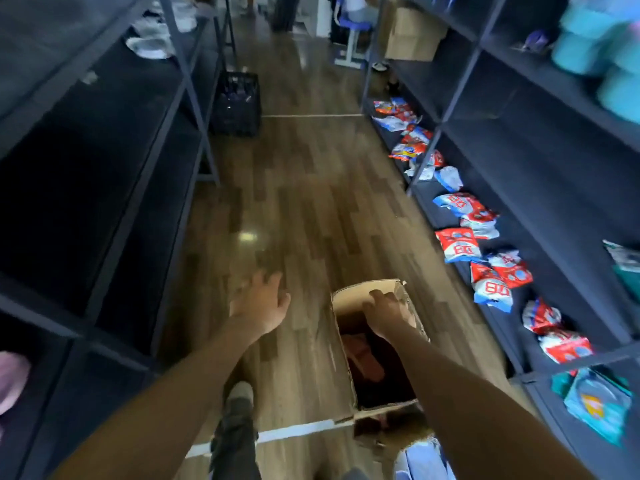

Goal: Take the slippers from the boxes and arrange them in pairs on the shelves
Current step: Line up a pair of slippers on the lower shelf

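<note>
Aisle between two dark shelving units: left shelves (104, 168) and right shelves (519, 140), with a wood-pattern floor (294, 209) running between them.

Right shelves, lowest level: a row of red, white and blue packets (459, 245) lies along its front edge. Upper right corner: blurred teal items (588, 39); what they are cannot be told.

Black crate (237, 103) stands on the floor at the far end of the left shelves, against their corner post.

Cardboard box (349, 301) sits open on the floor, toward the right shelves, its near end at a white tape line (294, 433).

Slippers (365, 362): dark and reddish shapes lie inside the box, low in shadow; count and pairing not readable. None are seen in either hand.

Left hand (261, 303): out over bare floor left of the box, fingers spread and straight, holding nothing, clear of the box.

Right hand (386, 313): on the far right rim of the box, fingers curled over the cardboard edge and gripping it. Frame is motion-blurred, so finer finger detail is not legible.
</note>
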